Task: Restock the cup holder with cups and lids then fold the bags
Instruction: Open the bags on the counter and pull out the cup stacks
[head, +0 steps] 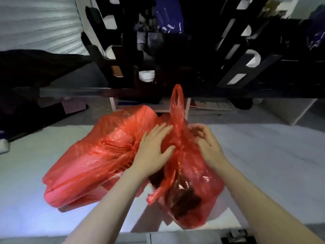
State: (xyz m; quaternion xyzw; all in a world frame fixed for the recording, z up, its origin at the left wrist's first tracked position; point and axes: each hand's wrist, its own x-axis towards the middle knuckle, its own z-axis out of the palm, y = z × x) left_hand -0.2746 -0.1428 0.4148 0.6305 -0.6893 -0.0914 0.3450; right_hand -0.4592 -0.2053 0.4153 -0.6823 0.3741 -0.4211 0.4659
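While the left hand (154,148) lies flat, fingers straight, on the red bag (191,180), the right hand (206,140) curls its fingers into the bag's gathered neck. The bag sits on the white bench (35,191), touching a second red bag (84,166); beyond it stands the black cup holder (126,71).

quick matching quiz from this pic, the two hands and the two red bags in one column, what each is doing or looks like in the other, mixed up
Things:
1. left hand
2. right hand
3. left bag
4. right bag

States:
a. dark brown contents show through
b. fingers curled, pinching red plastic
c. pale contents show through
d. fingers straight, lying flat on red plastic

Pairs: 1-d, 2-b, 3-c, 4-a
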